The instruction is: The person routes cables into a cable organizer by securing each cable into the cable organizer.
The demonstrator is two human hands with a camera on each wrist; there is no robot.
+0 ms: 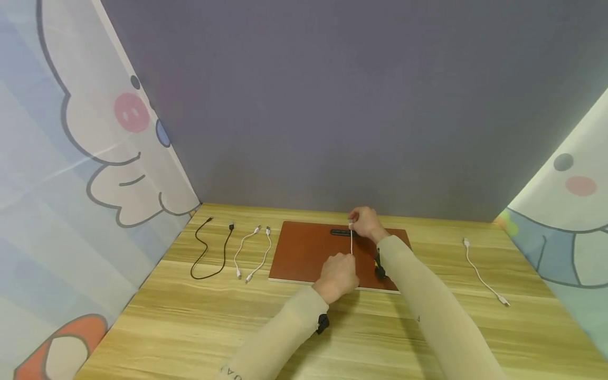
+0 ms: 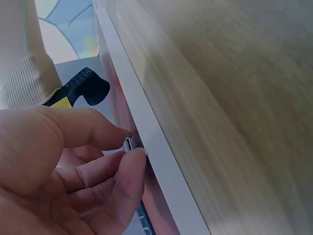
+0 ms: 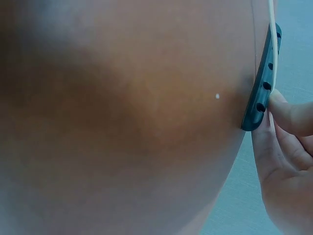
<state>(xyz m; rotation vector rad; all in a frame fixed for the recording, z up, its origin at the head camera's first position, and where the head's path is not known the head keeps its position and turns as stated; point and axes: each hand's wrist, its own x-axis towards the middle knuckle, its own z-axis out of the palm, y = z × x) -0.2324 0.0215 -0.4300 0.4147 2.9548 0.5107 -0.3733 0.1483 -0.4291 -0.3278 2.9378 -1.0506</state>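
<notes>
Here we go: the white cable (image 1: 351, 244) runs taut between both my grips, its long axis pointing away from me over the brown board (image 1: 299, 248) on the desk (image 1: 161, 316). Right grip (image 1: 367, 222) pinches its far end, the nearer hand to the black strip (image 1: 339, 233). Left grip (image 1: 336, 275) pinches the plug (image 2: 128, 144) by the board's near edge. The cable crosses the strip; whether it's seated in a notch (image 3: 267, 86), I can't tell. It's thin, smooth, metal-tipped.
</notes>
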